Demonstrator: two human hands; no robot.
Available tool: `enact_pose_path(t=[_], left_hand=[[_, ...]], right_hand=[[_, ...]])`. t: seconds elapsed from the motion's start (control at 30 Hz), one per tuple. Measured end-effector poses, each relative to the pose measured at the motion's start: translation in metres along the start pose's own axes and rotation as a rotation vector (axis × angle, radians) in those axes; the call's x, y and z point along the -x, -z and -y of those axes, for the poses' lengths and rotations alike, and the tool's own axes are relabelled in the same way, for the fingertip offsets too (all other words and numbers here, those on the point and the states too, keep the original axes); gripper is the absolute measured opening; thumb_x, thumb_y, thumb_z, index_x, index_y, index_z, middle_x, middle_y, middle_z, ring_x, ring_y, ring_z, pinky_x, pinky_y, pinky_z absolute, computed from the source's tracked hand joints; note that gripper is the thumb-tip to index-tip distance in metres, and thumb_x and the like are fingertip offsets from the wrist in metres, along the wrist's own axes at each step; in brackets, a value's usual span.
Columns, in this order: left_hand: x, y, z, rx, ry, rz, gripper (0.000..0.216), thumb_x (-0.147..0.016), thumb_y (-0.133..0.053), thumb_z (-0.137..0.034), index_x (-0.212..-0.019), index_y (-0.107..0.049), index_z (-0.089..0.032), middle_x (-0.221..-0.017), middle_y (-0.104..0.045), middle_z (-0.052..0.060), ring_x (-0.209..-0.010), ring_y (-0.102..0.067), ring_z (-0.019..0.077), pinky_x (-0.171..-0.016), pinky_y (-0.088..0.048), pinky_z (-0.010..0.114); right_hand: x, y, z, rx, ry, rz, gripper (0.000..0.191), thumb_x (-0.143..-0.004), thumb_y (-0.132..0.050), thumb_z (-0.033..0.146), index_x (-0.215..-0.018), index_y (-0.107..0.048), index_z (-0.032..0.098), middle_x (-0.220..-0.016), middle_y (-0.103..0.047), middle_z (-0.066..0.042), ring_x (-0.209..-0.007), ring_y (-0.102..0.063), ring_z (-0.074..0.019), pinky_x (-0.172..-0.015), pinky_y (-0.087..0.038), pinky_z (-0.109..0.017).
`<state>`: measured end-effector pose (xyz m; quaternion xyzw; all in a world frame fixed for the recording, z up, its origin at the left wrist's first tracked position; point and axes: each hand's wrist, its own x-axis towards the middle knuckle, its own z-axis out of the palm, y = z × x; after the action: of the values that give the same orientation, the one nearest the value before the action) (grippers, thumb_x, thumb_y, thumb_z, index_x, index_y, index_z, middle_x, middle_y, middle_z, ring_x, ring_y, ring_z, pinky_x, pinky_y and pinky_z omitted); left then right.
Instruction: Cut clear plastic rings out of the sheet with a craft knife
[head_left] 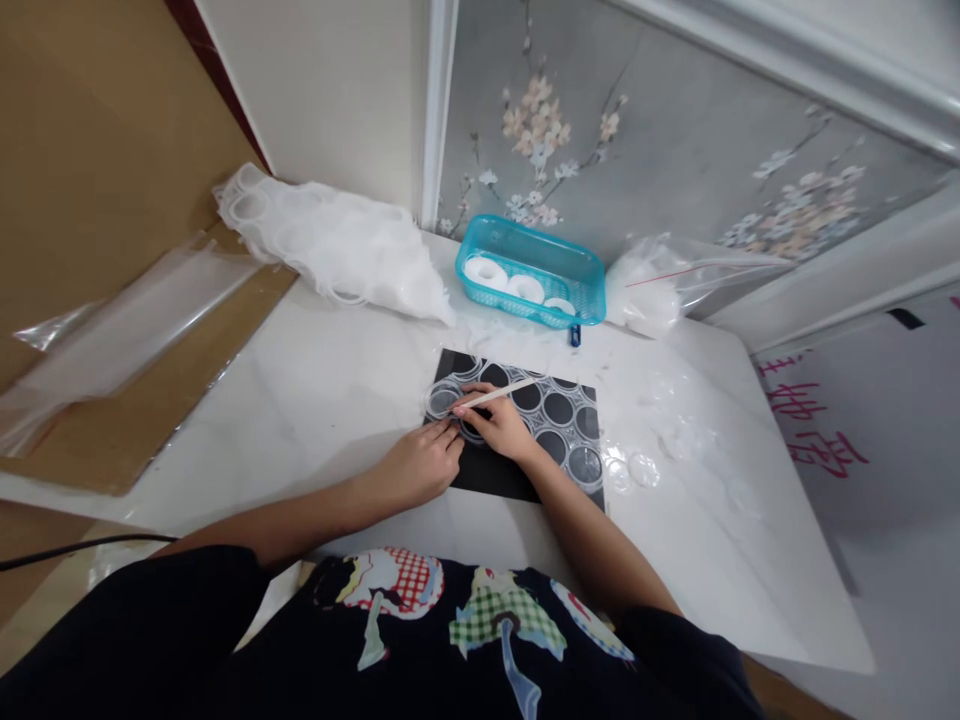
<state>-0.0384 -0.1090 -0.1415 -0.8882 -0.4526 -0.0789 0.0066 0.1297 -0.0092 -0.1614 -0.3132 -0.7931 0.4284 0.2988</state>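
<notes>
A black sheet (487, 475) lies on the white table, its upper part covered with translucent round rings (556, 408) set in rows. My right hand (501, 425) rests over the sheet, closed on a thin white stick (499, 392) that points up to the right. At the sheet's left edge, my left hand (427, 465) has its fingers drawn together, touching the lower side of a clear ring (442, 400). What its fingertips pinch, if anything, is too small to make out. The fingertips of both hands nearly meet there.
A turquoise basket (531, 235) with white tape rolls (525, 288) stands behind the sheet. A large bag of white rings (337, 245) lies left of it, and a clear bag (652, 290) right. Loose clear discs (643, 468) lie at the right. Cardboard (180, 400) borders the left.
</notes>
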Motion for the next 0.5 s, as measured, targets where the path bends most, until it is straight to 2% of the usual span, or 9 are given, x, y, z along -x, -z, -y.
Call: enact_pose_path(t=[0.2,0.33,0.5], left_hand=[[-0.002,0.001,0.0,0.137,0.047,0.022,0.031,-0.092,-0.051,-0.011,-0.113,-0.069,0.002,-0.121,-0.069,0.027,-0.118,-0.066,0.0328,-0.104,-0.052,0.045],[-0.004,0.003,0.0,0.189,0.087,0.035,0.028,-0.091,-0.053,-0.011,-0.112,-0.069,-0.002,-0.122,-0.07,0.025,-0.117,-0.066,0.0315,-0.103,-0.05,0.045],[-0.008,0.012,0.001,0.3,0.188,0.068,0.02,-0.089,-0.053,-0.012,-0.094,-0.073,-0.011,-0.115,-0.074,0.016,-0.108,-0.069,0.028,-0.099,-0.047,0.045]], right_hand=[[0.001,0.0,0.0,-0.005,0.002,-0.013,0.018,-0.093,-0.064,0.032,-0.095,-0.079,0.022,-0.096,-0.079,-0.008,-0.117,-0.065,-0.0269,-0.102,-0.05,-0.045],[0.0,0.0,-0.001,0.022,0.007,-0.017,0.02,-0.094,-0.063,0.034,-0.094,-0.079,0.021,-0.096,-0.079,-0.008,-0.116,-0.065,-0.0272,-0.101,-0.051,-0.045],[0.003,0.0,0.0,0.144,0.081,-0.004,0.021,-0.097,-0.059,0.032,-0.098,-0.077,0.022,-0.1,-0.079,-0.008,-0.12,-0.064,-0.0275,-0.102,-0.05,-0.046]])
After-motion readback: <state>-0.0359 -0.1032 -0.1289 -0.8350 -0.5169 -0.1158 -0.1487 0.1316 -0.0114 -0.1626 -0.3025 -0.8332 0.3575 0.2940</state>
